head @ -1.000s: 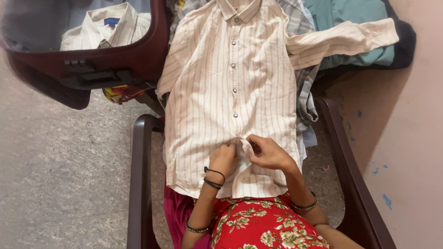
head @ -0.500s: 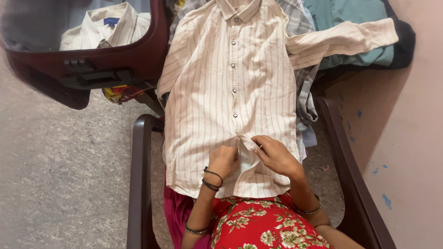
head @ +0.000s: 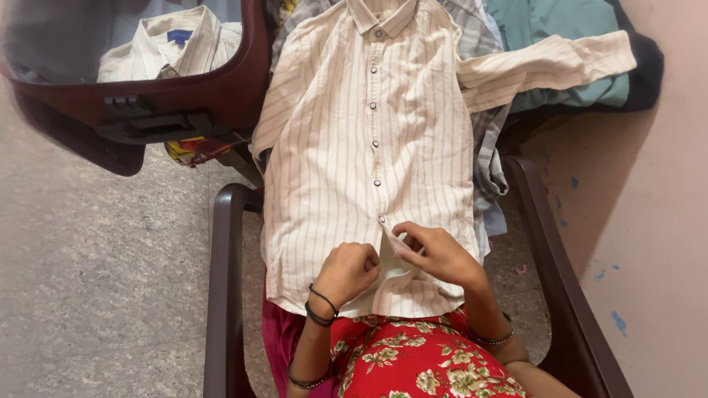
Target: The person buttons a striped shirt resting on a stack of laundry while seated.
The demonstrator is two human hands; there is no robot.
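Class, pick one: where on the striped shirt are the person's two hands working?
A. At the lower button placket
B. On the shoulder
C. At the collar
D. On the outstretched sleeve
A: the left hand and right hand pinch the striped shirt near its hem, at the front opening.

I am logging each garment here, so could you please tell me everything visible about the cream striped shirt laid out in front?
The cream button-front shirt with thin dark stripes looks like light woven cotton. It lies front up, collar away, across a dark brown chair, buttoned down to near the hem. One sleeve stretches out over a teal cloth. The left hand rests closed on the lower front; the right hand pinches the placket edge by the lowest button.
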